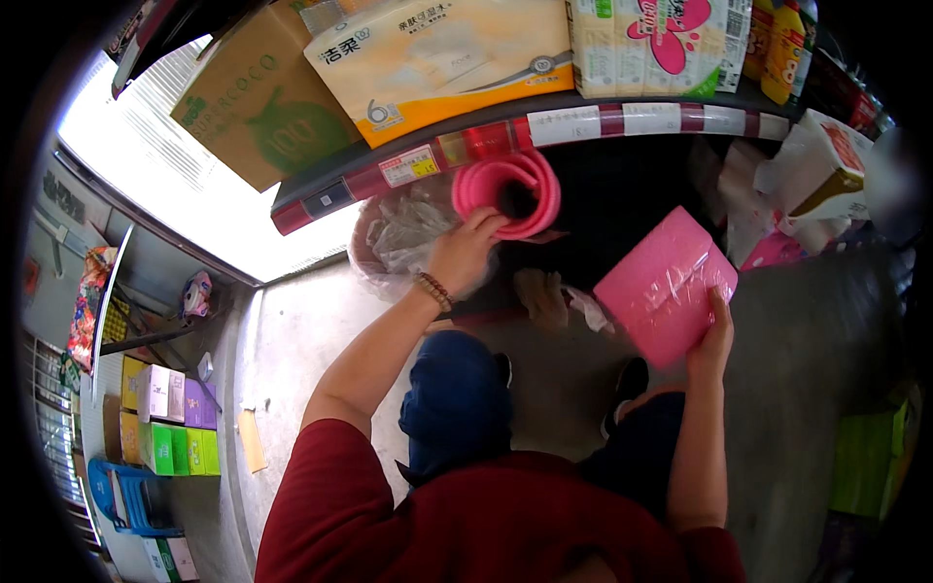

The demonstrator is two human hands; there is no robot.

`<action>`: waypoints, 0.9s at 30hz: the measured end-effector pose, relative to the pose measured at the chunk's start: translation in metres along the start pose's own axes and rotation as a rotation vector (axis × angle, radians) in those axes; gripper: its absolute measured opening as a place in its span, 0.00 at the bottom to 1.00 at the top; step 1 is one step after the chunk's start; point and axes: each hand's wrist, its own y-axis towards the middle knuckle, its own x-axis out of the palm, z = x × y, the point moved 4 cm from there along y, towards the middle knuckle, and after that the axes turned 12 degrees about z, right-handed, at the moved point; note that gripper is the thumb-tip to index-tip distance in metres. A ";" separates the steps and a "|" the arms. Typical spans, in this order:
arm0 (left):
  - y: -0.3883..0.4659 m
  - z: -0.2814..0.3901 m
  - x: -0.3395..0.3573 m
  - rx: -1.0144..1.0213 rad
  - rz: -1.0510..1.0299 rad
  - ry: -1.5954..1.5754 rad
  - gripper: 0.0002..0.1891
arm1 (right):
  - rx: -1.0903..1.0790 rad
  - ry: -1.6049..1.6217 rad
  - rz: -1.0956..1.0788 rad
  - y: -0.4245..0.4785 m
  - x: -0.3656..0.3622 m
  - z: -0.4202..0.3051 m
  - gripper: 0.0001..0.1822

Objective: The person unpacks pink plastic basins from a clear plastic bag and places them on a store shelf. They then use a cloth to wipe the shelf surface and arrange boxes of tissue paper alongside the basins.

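My left hand (pixel 466 251), with a beaded bracelet at its wrist, has its fingers on the lower rim of a pink rolled foam sheet (pixel 474 189), just under the shelf edge. In my right hand (pixel 714 335) is a flat pink packet in clear plastic wrap (pixel 649 284), gripped at its right side with the thumb on top. Left of the roll stands a pinkish waste bin (pixel 361 244) lined with a clear plastic bag (pixel 408 226). Crumpled plastic bags (pixel 543 299) lie below the shelf, between the roll and the packet.
A shelf (pixel 503 138) across the top carries a cardboard box (pixel 262 102), tissue packs (pixel 452 65) and yellow bottles (pixel 785 55). At right are a white carton (pixel 831 171) and plastic wrapping. Coloured boxes (pixel 171 448) and a blue plastic chair (pixel 131 495) stand at left.
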 end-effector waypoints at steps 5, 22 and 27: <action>0.016 0.010 0.090 -0.136 -0.123 -0.110 0.14 | 0.003 0.028 0.077 0.000 -0.007 0.003 0.18; 0.037 0.026 0.159 -0.110 -0.089 -0.667 0.21 | 0.237 0.049 0.024 0.007 -0.006 0.002 0.16; -0.016 0.053 0.092 -0.432 -0.668 -1.223 0.21 | 0.268 0.207 -0.116 0.007 0.001 0.002 0.19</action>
